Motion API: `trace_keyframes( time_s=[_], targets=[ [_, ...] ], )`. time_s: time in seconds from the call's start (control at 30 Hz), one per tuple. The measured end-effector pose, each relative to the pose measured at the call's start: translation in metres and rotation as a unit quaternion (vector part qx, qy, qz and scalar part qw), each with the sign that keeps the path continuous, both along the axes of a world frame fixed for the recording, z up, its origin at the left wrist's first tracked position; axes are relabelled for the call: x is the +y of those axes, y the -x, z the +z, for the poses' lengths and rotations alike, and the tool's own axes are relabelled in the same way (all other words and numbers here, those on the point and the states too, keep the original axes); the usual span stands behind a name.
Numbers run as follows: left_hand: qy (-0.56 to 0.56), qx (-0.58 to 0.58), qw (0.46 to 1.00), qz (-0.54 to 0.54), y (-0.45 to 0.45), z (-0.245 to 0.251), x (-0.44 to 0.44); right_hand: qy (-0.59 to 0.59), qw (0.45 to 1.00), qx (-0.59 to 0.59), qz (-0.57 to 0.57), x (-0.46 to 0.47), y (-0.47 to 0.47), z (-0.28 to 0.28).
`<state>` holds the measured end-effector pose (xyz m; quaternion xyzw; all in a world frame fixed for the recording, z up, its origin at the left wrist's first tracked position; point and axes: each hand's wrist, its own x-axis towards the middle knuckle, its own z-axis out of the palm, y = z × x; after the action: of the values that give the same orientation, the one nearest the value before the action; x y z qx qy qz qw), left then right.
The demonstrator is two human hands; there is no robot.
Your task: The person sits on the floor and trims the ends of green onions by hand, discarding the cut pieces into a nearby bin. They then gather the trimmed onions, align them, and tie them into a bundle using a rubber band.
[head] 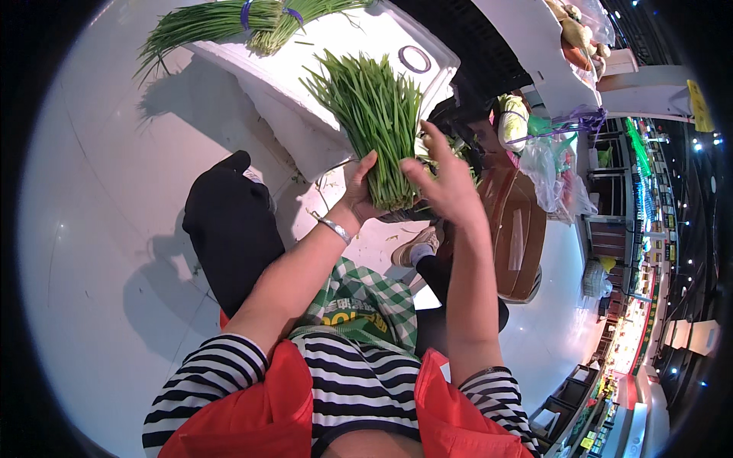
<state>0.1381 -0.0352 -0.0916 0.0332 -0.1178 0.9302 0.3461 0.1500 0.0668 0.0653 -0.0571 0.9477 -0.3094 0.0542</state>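
Note:
A thick bunch of green garlic chives [375, 123] stands tilted in front of me, its cut ends toward my body. My left hand [362, 189] grips it near the base, with the thumb across the front. Just right of the stalks is my right hand [444, 177], fingers spread and nothing held in it. Beyond the bunch, a roll of tape [414, 59] lies on a white foam box [286, 86]. Two chive bunches [215, 24] [320, 12] bound with purple bands rest at the box's far left.
To the right stands a brown cardboard box [507, 229]. Above it are a napa cabbage [513, 123], clear plastic bags [547, 172] and purple ties [578, 123]. Root vegetables [575, 34] sit at the upper right. Trimmings [392, 237] lie on the tiled floor [143, 275].

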Motion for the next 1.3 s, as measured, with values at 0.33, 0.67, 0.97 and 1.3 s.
trace_keyframes(
  time_s=[0.33, 0.67, 0.97, 1.3],
  targets=[
    [-0.008, 0.001, 1.000, 0.001, 0.002, -0.014, 0.002, -0.119, 0.949, 0.197, 0.214, 0.007, -0.018, -0.026],
    [-0.038, 0.000, 0.999, 0.003, 0.007, -0.022, 0.001, -0.176, 0.937, 0.206, 0.221, -0.011, -0.008, -0.046],
    [0.062, -0.029, 0.997, -0.039, 0.009, -0.012, -0.002, -0.182, 0.925, 0.115, 0.312, 0.001, 0.000, -0.026],
    [-0.077, 0.011, 0.996, -0.032, 0.010, 0.000, -0.004, -0.094, 0.931, 0.323, 0.144, 0.010, -0.045, -0.031]
  ],
)
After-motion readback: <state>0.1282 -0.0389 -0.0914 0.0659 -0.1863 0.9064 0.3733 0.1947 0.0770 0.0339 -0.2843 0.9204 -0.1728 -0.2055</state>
